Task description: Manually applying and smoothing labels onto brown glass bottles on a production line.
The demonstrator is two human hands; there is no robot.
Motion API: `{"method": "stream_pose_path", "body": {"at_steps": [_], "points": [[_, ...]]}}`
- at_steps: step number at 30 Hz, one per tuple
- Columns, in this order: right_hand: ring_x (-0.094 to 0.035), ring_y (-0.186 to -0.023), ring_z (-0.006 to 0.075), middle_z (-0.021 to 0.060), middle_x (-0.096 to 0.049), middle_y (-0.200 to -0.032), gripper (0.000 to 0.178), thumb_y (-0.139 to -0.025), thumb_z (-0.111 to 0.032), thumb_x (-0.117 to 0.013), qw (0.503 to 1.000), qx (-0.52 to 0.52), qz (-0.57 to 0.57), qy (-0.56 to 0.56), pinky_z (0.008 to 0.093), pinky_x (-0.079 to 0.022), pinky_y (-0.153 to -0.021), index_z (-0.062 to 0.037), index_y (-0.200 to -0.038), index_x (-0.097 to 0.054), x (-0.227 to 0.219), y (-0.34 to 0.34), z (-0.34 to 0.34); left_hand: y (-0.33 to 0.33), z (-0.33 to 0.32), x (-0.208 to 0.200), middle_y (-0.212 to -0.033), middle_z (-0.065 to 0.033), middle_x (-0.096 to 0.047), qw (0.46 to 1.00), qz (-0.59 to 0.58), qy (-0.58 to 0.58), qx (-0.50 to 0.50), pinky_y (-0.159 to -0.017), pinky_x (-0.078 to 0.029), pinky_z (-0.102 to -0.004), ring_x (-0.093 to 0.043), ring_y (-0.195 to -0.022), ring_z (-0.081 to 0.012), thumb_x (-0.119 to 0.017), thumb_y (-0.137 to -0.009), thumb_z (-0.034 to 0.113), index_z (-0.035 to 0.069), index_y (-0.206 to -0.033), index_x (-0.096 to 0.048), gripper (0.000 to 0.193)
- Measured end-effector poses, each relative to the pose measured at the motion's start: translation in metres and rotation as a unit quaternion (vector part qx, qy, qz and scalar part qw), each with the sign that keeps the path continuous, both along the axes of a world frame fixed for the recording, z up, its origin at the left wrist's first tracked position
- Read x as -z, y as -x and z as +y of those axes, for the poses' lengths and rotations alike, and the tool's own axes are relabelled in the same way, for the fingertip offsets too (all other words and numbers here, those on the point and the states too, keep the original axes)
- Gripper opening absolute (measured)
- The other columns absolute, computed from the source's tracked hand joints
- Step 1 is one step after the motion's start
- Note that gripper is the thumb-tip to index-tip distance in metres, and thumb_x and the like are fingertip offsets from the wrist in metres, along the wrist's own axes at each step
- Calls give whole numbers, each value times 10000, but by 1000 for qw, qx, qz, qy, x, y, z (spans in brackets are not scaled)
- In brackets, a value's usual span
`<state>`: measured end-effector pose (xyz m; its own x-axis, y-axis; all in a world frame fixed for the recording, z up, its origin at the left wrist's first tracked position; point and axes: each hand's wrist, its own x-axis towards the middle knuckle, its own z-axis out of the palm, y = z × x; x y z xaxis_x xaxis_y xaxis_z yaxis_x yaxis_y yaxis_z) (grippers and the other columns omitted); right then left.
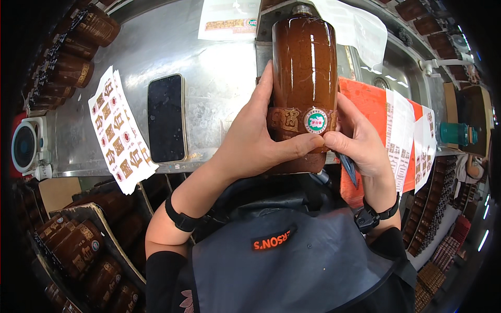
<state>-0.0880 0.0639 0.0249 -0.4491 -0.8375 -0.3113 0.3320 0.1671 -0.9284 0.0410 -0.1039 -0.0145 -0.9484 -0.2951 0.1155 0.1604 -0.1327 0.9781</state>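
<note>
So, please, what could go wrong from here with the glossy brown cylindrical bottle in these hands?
The bottle could slip, as its shiny surface looks smooth beside the left hand. The round green-and-white label might crease or shift, because that hand's thumb lies close below it. The slim dark pointed tool sticking out beneath the right hand might scratch the bottle.

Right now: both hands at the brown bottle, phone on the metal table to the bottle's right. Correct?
One slip: the phone lies to the brown bottle's left, per the head view. It is on the metal table, and both hands, left and right, are at the bottle.
</note>
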Motion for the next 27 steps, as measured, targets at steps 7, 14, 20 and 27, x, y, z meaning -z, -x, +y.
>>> {"method": "stream_pose_path", "body": {"at_steps": [7, 14, 20, 27], "points": [[-612, -1028, 123, 117, -502, -1371, 861, -804, -68, -783, 1000, 11, -3, 2, 261, -489, -891, 50, -1502, -294, 3, -1, 1, 0, 0, -2, -1459, -158, -410, 1000, -13, -11, 19, -1057, -429, -350, -501, -1285, -228, -786, -795, 99, -34, -1552, -73, 1049], [-522, -1223, 156, 123, -492, -1421, 846, -844, -252, -773, 999, 12, -39, -7, 277, -440, -971, 47, -1491, -316, 9, 9, 6, -3, -4, 4, -1417, -195, -473, 996, 12, -81, 17, -1018, -460, -335, -555, -1230, -228, -780, -854, 214, -79, -1531, -91, 1009], [-486, -1310, 193, 126, -487, -1436, 834, -864, -321, -758, 999, 17, -31, -14, 313, -399, -1068, 37, -1484, -332, 7, 7, 3, -2, -7, 10, -1456, -187, -437, 997, 40, -59, 12, -1003, -469, -323, -554, -1225, -198, -684, -934, 136, -56, -1543, -104, 863], [-594, -1114, 139, 110, -513, -1419, 824, -877, -331, -745, 999, 25, -11, 27, 247, -494, -865, 36, -1486, -328, 17, 4, 2, -3, -7, 7, -1473, -198, -411, 995, 11, -92, 22, -994, -474, -321, -531, -1251, -204, -710, -916, 164, -54, -1544, -105, 899]]}}
